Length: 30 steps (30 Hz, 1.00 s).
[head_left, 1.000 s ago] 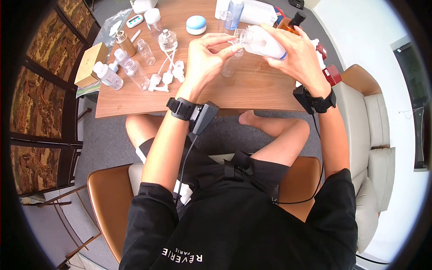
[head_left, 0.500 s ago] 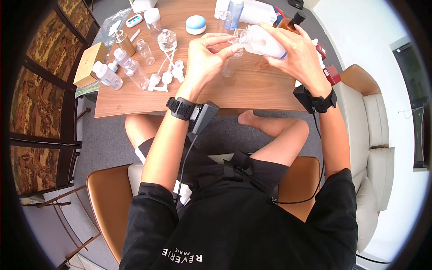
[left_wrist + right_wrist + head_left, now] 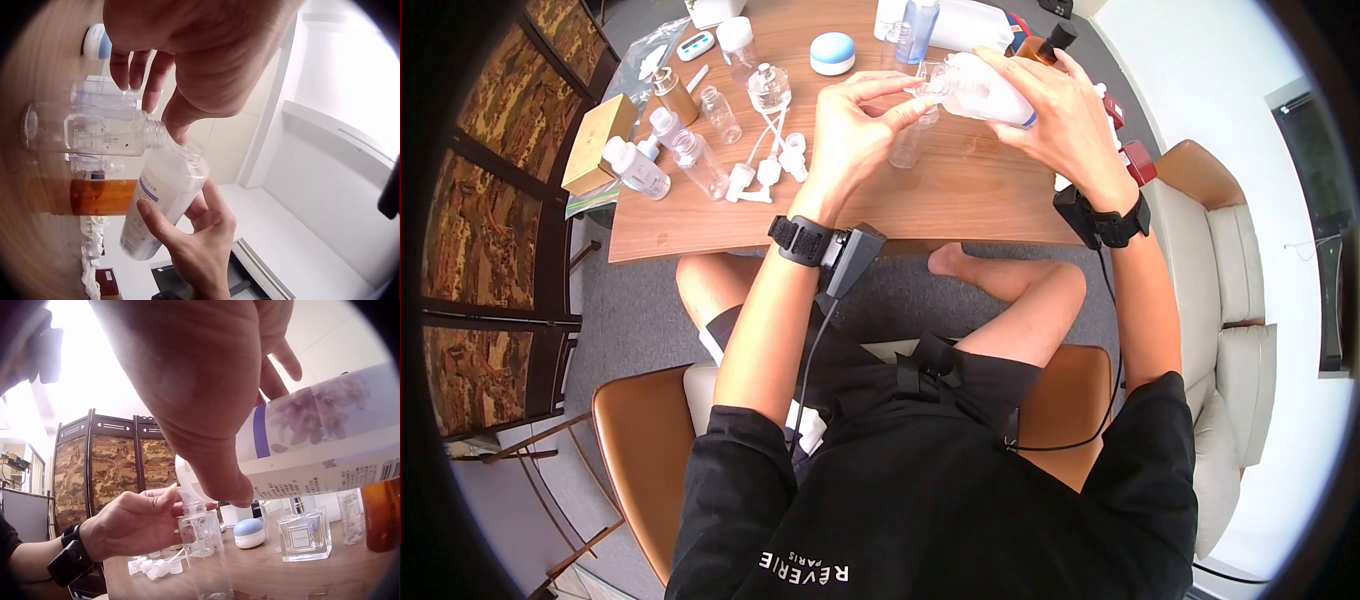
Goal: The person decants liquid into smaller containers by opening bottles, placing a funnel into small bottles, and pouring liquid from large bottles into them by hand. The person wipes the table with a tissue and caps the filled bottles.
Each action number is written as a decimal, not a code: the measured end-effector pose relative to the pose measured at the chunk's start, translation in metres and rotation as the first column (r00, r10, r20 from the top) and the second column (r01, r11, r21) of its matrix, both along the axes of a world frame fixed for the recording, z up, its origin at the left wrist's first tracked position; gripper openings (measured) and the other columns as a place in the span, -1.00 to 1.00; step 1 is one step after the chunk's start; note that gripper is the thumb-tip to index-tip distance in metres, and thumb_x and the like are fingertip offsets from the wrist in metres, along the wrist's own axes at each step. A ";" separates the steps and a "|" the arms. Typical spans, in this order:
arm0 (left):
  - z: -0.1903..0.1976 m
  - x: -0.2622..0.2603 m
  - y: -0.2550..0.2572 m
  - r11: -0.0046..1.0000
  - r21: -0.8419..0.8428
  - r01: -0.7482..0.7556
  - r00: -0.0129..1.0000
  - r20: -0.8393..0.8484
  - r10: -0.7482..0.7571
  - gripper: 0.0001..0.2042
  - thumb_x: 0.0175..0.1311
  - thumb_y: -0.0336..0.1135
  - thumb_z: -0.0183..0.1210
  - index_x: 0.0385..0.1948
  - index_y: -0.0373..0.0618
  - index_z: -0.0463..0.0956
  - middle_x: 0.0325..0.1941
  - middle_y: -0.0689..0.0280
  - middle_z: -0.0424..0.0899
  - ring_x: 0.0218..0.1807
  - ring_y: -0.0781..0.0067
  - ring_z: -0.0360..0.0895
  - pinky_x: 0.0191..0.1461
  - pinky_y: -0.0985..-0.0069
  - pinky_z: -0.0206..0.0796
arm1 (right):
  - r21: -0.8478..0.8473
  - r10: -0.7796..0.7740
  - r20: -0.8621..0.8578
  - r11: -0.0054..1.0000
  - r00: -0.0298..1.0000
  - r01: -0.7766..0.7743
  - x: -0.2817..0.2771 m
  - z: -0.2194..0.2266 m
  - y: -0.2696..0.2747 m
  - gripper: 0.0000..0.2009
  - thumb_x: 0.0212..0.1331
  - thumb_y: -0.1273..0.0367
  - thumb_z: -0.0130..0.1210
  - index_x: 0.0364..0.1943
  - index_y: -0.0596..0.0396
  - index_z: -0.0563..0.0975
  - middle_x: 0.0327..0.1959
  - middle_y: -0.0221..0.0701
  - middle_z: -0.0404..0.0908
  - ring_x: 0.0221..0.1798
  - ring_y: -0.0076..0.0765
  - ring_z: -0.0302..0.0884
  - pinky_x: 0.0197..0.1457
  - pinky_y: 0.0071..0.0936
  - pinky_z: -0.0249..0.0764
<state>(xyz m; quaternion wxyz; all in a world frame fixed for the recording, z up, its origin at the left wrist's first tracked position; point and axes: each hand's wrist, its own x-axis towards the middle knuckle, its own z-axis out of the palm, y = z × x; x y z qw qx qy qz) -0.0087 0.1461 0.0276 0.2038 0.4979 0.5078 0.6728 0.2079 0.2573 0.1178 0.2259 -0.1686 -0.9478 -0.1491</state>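
Note:
My right hand (image 3: pixel 1065 120) grips a whitish translucent bottle (image 3: pixel 165 194) with a purple band and a printed flower label (image 3: pixel 325 425). This bottle is tilted, its open mouth toward my left hand (image 3: pixel 855 125). Below that mouth a clear plastic bottle (image 3: pixel 87 128) stands upright on the table, its threaded neck uncapped. At the neck, my left thumb and forefinger pinch a small clear funnel (image 3: pixel 185 495), partly hidden by the fingertips. The other left fingers extend past the neck.
The wooden table (image 3: pixel 980 205) holds white pump heads (image 3: pixel 767 172), several clear bottles and a tan box (image 3: pixel 600 145) at left. Behind the hands are a blue-and-white round jar (image 3: pixel 832 53), a square perfume bottle (image 3: pixel 306 537) and an amber bottle (image 3: pixel 100 197).

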 end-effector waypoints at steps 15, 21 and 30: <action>-0.001 -0.001 0.000 1.000 -0.008 0.010 1.000 0.025 -0.010 -0.71 0.17 -0.38 0.52 -0.05 -0.13 0.81 0.08 0.17 0.76 -0.13 0.46 0.75 -0.09 0.56 0.62 | -0.009 0.002 0.006 1.000 1.000 -0.002 -0.002 0.003 -0.001 -0.24 0.00 0.29 0.42 0.43 -0.30 0.49 0.21 -0.32 0.72 0.27 -0.17 0.66 0.61 0.11 0.24; 0.000 -0.001 -0.001 1.000 -0.024 0.003 1.000 0.029 -0.003 -0.71 0.16 -0.38 0.53 -0.06 -0.14 0.81 0.06 0.19 0.76 -0.13 0.47 0.75 -0.10 0.55 0.61 | -0.020 -0.002 0.012 1.000 1.000 0.002 -0.001 0.000 0.000 -0.26 0.03 0.26 0.42 0.43 -0.25 0.48 0.20 -0.30 0.72 0.25 -0.15 0.66 0.61 0.10 0.25; 0.000 -0.003 0.002 1.000 -0.026 -0.004 1.000 -0.001 0.004 -0.71 0.14 -0.35 0.55 -0.08 -0.11 0.81 0.02 0.25 0.79 -0.19 0.53 0.71 -0.23 0.59 0.52 | -0.182 0.025 -0.135 0.982 0.991 -0.049 0.002 -0.018 0.009 -0.27 0.05 0.21 0.41 0.42 -0.16 0.48 0.14 -0.20 0.73 0.20 -0.06 0.67 0.58 0.04 0.28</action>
